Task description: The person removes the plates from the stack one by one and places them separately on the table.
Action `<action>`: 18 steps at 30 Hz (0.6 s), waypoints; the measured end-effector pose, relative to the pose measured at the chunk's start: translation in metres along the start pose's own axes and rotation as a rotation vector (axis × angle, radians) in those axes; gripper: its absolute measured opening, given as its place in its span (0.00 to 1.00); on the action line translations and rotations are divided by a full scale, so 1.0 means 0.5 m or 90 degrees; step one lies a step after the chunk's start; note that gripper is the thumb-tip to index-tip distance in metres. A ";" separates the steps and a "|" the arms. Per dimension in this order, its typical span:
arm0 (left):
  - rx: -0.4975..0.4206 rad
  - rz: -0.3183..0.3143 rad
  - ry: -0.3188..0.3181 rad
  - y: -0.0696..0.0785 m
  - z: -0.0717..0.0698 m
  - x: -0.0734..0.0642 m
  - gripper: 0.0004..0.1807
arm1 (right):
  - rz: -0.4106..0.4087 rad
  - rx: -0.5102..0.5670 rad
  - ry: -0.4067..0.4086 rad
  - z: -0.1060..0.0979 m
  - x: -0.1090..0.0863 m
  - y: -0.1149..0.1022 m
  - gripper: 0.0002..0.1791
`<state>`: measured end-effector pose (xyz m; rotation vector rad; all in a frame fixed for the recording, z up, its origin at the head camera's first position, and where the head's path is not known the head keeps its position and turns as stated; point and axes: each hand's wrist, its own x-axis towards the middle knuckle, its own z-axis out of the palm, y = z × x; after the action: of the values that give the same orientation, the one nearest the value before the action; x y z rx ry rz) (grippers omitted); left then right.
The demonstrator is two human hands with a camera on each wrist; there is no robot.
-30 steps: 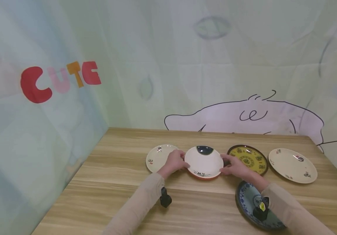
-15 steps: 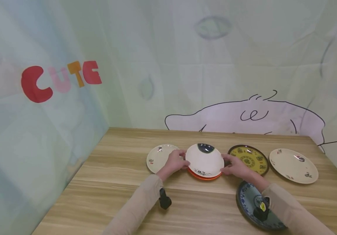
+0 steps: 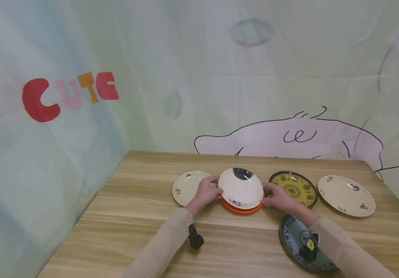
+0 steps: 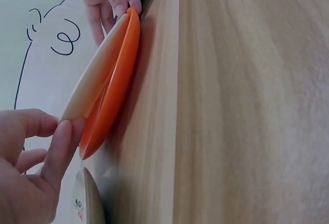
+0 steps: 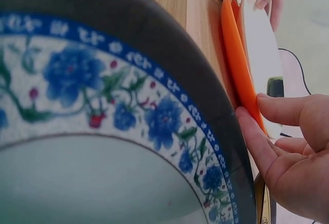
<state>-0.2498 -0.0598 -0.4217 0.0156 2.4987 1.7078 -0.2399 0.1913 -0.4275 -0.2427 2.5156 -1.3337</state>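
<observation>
In the head view a white plate (image 3: 241, 193) with a dark green patch and a small plant drawing is held between both hands. Below it an orange plate (image 3: 242, 210) shows as a crescent at the near side. In the left wrist view my left hand (image 4: 36, 162) pinches the white plate's rim; a wedge-shaped gap parts this plate from the orange plate (image 4: 115, 90). My right hand (image 5: 293, 152) grips the opposite edge, its fingertips close against the orange plate's rim as well in the right wrist view.
A cream plate (image 3: 183, 191) lies left, partly behind the left hand. Right of the stack are a yellow plate with dark rim (image 3: 296, 187) and a cream oval plate (image 3: 349, 197). A blue floral plate (image 3: 291, 243) sits under the right forearm on the wooden table (image 3: 234, 251).
The white plate has risen and shifted slightly away from me, with both hands on it. More of the orange plate beneath now shows. The other plates stay in place.
</observation>
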 end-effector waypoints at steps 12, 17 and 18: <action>0.002 0.027 0.004 0.009 -0.048 0.004 0.31 | -0.029 -0.010 -0.010 -0.003 -0.001 0.004 0.35; -0.014 0.035 0.018 0.013 -0.075 0.003 0.31 | -0.042 -0.002 -0.009 -0.003 -0.002 0.005 0.34; -0.015 0.034 0.020 0.013 -0.081 0.002 0.31 | -0.042 0.000 -0.009 -0.003 -0.003 0.004 0.34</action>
<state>-0.2554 -0.0947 -0.4013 0.0553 2.5222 1.7718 -0.2391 0.1939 -0.4282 -0.3378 2.5157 -1.3517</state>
